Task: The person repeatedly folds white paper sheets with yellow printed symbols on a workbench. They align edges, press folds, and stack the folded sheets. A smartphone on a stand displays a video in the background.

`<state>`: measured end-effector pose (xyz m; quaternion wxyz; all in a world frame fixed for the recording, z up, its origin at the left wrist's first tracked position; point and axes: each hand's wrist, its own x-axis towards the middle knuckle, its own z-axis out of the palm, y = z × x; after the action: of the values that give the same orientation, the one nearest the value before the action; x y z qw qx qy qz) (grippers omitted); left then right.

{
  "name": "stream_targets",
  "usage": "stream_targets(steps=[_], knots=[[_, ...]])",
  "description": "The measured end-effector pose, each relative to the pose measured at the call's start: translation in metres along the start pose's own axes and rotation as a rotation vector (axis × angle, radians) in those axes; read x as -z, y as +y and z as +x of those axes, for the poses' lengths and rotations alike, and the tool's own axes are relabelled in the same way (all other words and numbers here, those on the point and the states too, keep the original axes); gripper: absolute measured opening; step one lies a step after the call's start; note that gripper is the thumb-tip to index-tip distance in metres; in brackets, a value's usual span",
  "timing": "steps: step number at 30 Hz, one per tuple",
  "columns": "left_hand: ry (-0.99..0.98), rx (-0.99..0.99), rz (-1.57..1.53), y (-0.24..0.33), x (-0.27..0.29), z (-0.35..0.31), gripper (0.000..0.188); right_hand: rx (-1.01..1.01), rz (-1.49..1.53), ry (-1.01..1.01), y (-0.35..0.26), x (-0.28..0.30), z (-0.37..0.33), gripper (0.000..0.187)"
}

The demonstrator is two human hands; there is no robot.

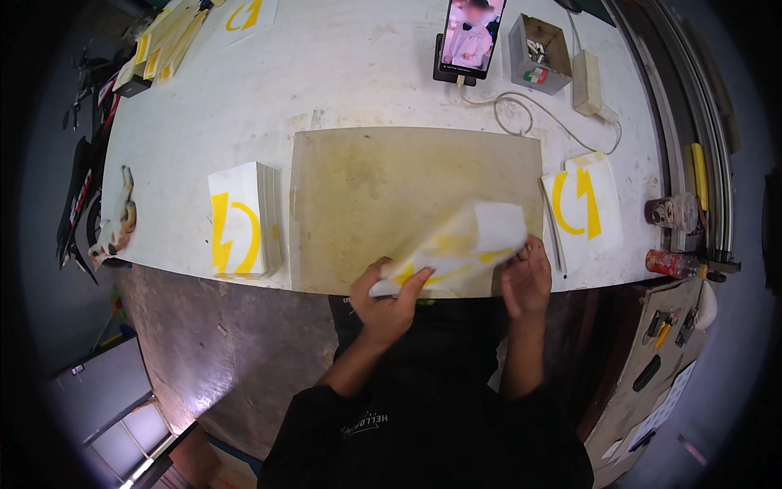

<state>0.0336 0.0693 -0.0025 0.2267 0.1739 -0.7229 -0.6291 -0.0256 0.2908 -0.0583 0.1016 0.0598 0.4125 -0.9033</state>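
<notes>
A white sheet with yellow print (481, 240), perhaps a flat paper bag, is held tilted over the near part of a brownish mat (342, 187); motion blurs it. My left hand (383, 303) is closed on its near left corner, thumb on top. At the sheet's right edge, my right hand (528, 279) pinches it between thumb and fingers. Left of the mat stands a thick stack of white pieces with the same yellow print (262, 220). On the right, a thinner pile of such pieces (580, 208) lies by the mat's edge.
Toward the back are a phone on a stand (471, 37), a grey metal box of small items (542, 53) and a power strip with cable (588, 85). A plastic cup (672, 212) and a red jar (672, 262) stand at right. A cat (118, 224) lies at the left edge.
</notes>
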Motion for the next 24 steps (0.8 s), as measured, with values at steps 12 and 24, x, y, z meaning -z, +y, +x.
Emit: stream_targets(steps=[12,24], knots=[[-0.334,-0.770,0.524,-0.030,0.043,0.032,0.025,-0.288,-0.198,0.014,-0.003,-0.044,0.009,0.043],[-0.706,-0.349,0.655,-0.034,0.052,0.046,0.056,0.566,-1.501,-0.246,0.032,-0.067,-0.013,0.029]])
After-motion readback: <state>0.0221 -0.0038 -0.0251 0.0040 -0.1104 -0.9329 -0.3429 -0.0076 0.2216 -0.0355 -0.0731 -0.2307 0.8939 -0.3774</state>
